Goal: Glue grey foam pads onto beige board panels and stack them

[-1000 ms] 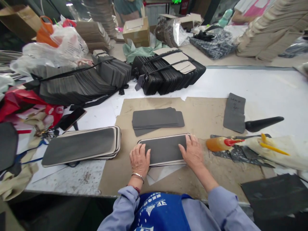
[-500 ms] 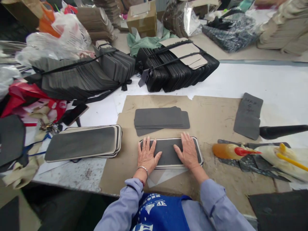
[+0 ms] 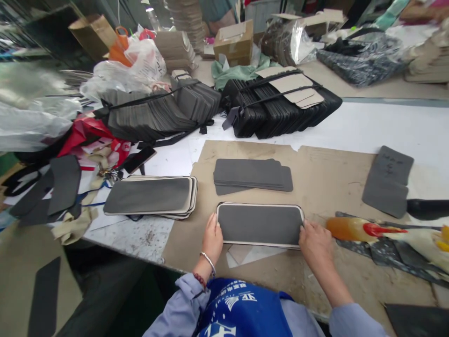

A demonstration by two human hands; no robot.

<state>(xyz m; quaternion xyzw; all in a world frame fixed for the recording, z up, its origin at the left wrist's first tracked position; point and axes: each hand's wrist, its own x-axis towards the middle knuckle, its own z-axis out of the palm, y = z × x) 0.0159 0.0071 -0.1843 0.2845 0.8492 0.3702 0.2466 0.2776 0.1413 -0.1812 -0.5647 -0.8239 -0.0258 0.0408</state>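
A dark grey rectangular panel [image 3: 260,225] with a pale border and rounded corners lies in front of me on the brown cardboard sheet. My left hand [image 3: 212,234] grips its left end, fingers pressed together at the edge. At the opposite end my right hand [image 3: 315,241] pinches the right edge, its fingertips partly hidden. Just beyond the panel rests a small pile of plain grey pieces [image 3: 250,174]. To the left is a stack of similar pale-edged panels [image 3: 150,196].
Strapped bundles of grey pieces [image 3: 150,117] and black pieces [image 3: 280,110] stand behind. A glue bottle with a red nozzle [image 3: 351,229] lies at right, near a marked grey template [image 3: 388,180]. A phone [image 3: 139,159] sits by red bags on the left.
My hands have gone from lying spread flat on top of the panel to gripping its two ends. The camera view has turned left.
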